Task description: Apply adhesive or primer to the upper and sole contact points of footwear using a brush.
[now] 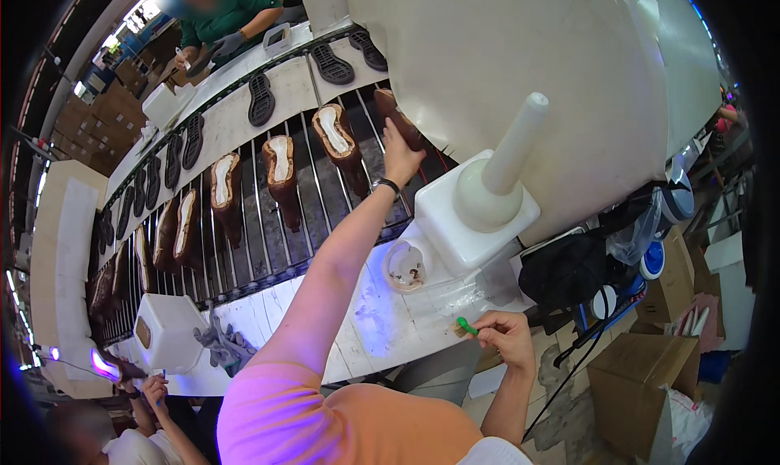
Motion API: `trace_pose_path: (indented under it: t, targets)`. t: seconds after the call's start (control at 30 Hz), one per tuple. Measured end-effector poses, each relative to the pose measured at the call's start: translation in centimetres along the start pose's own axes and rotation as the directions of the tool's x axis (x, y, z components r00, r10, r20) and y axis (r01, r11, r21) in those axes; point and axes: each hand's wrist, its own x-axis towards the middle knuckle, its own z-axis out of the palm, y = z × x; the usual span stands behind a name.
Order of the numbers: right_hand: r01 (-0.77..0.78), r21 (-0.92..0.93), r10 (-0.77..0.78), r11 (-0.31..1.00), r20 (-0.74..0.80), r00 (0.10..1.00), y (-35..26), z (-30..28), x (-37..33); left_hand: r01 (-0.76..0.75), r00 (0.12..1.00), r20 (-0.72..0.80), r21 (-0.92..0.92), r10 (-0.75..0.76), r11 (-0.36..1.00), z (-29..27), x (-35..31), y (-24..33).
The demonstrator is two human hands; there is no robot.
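My left hand [400, 155] reaches across to the far side of a rod conveyor, its fingers against a brown shoe upper [392, 106] beside the hanging sheet. The hand partly hides that upper. My right hand [505, 337] is closed in a pinch on a small brush [466, 325] with a green handle, held over the near edge of the white table. More brown uppers stand bottom-up on the rods; one nearby upper [335, 134] has a white coating within its brown rim. A translucent cup [405, 267] with dark specks sits between my hands.
A white box [479, 213] carrying an upturned white bottle [496, 173] stands by my left forearm. Black soles [261, 99] line the far ledge, where a gloved co-worker [231, 18] works. Grey gloves [221, 345] lie near another white box [166, 333]. Cartons [642, 384] stand right.
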Motion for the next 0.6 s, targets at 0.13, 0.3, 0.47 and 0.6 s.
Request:
trace_pose_path:
  t: [0.13, 0.3, 0.47, 0.6]
  targets:
    - [0.022, 0.03, -0.024, 0.999, 0.056, 0.998, 0.0, 0.0, -0.2, 0.044, 0.993, -0.07, -0.503, -0.092, 0.863, -4.5, 1.5, -3.5]
    - [-0.036, -0.005, 0.036, 0.999, -0.017, 0.999, 0.0, 1.6, -0.3, 0.282, 0.953, 0.174, -0.81, -0.248, 0.515, -13.2, -1.0, 0.8]
    - [0.046, -0.159, -0.072, 0.986, -0.161, 0.984, -0.6, 5.0, 0.5, 0.45, 0.869, 0.318, -0.825, -0.379, 0.341, -23.7, -8.5, 1.2]
    - [0.06, -0.487, -0.202, 0.871, -0.245, 0.948, 0.7, 6.1, 1.8, 0.327, 0.907, 0.087, -0.762, -0.412, 0.558, -33.5, -19.0, 1.9]
